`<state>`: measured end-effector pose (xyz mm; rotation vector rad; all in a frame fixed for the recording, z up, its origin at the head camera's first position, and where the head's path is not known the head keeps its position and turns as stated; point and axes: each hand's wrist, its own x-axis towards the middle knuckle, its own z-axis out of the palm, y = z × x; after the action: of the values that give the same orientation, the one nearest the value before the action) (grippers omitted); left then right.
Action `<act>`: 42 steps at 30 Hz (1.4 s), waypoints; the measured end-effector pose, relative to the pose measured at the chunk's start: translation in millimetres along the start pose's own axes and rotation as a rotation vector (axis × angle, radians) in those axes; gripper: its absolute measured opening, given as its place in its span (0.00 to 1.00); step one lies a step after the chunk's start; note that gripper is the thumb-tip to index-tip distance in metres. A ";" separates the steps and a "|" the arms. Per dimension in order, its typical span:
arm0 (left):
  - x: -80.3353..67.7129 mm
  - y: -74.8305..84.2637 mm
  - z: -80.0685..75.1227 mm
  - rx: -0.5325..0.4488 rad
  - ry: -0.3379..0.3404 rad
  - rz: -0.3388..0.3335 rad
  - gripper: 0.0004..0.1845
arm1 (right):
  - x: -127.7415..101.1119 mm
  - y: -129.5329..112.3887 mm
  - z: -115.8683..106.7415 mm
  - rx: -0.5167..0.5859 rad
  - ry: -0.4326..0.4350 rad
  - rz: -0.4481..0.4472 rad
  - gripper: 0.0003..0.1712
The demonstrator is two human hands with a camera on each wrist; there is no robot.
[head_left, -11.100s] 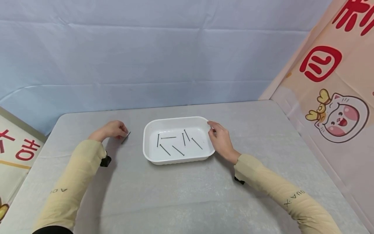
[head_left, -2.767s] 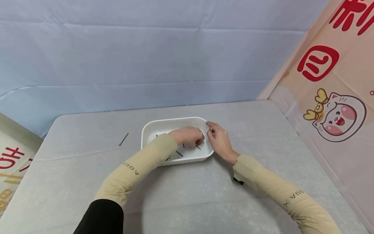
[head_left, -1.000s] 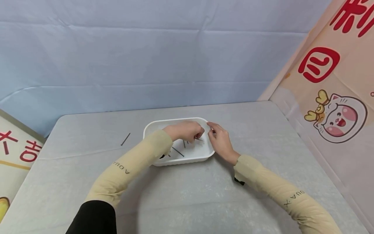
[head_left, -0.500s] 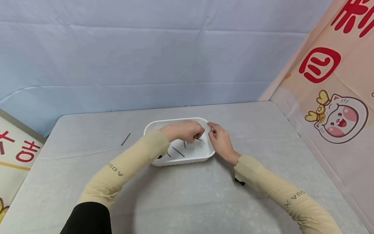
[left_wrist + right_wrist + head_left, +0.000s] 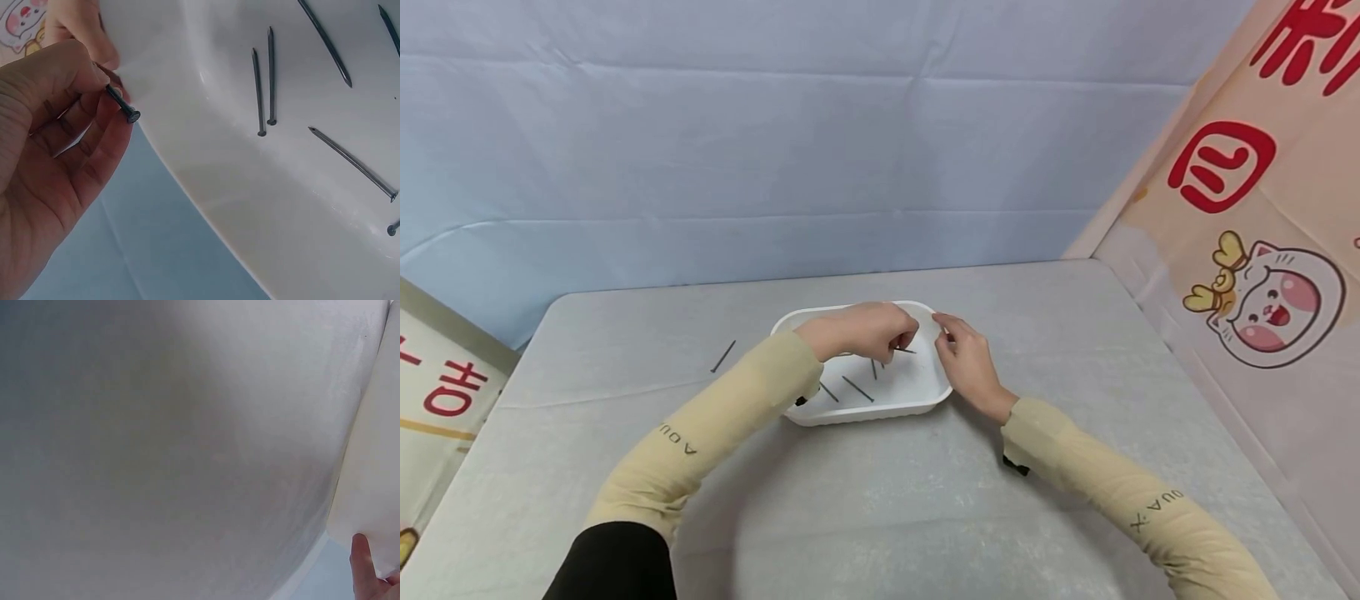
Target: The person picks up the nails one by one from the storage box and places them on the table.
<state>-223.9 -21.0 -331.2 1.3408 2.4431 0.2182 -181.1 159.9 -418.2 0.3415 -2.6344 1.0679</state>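
Pale blue cloth (image 5: 880, 150) hangs creased behind a grey-covered table (image 5: 880, 500), and off to the right a peach banner (image 5: 1225, 417) shows red characters and a grinning cartoon. Over the white tray (image 5: 921, 390), the person's left hand (image 5: 868, 329) pinches a nail (image 5: 120, 101) between thumb and fingers; its free end points across toward the right hand (image 5: 968, 358), just short of it. That right hand touches the near-banner end of the tray, fingertips at the rim; from where I stand I can't tell whether it grips or merely rests.

The pinched nail is dark metal, slim, with a flat round head sticking out past the fingers. More nails (image 5: 353, 164) lie scattered on the tray floor at odd angles, some ending in visible points. One loose nail (image 5: 722, 357) lies slanted on the table, left of the tray and apart from both hands.
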 end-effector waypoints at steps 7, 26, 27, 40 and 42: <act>-7.1 0.0 -4.2 -0.036 0.042 -0.005 0.09 | 0.9 1.0 0.5 0.001 0.008 -0.004 0.21; -34.4 -6.3 -13.1 -0.119 0.137 0.038 0.08 | 0.9 -0.8 0.5 0.001 0.000 0.015 0.21; -35.9 -6.8 -13.6 -0.125 0.139 0.037 0.08 | 1.0 -0.9 0.6 0.000 -0.001 0.015 0.21; -50.1 -12.7 -15.6 -0.177 0.181 0.010 0.09 | 1.0 -0.6 0.7 0.012 0.001 0.008 0.21; -52.4 -13.7 -15.7 -0.190 0.196 0.005 0.09 | 0.9 -0.7 0.5 0.015 0.001 0.010 0.21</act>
<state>-214.7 -71.9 -309.0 1.2955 2.5010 0.5937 -181.8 159.0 -417.8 0.3315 -2.6318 1.0905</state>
